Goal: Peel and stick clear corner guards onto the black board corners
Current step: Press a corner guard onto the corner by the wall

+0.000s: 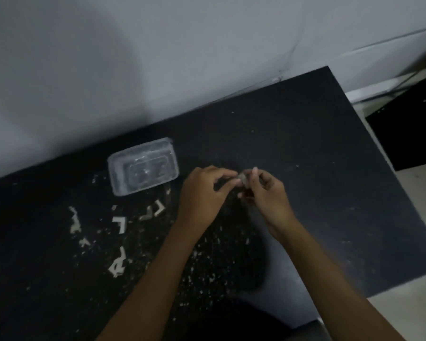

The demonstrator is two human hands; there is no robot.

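Observation:
A small clear corner guard [242, 179] is held above the middle of the black board [305, 148]. My left hand [204, 190] pinches its left side between thumb and forefinger. My right hand [266, 190] grips its right side with the fingertips. The two hands meet over the guard, so most of it is hidden and blurred. Several loose L-shaped corner guards [119, 223] lie on the board to the left of my left forearm.
A clear plastic container [143, 166] stands on the board at the back left, near the white wall. Pale scraps and crumbs [75, 221] litter the board's left and front. The board's far right corner [327, 67] points at the wall. A dark cabinet [411, 124] stands to the right.

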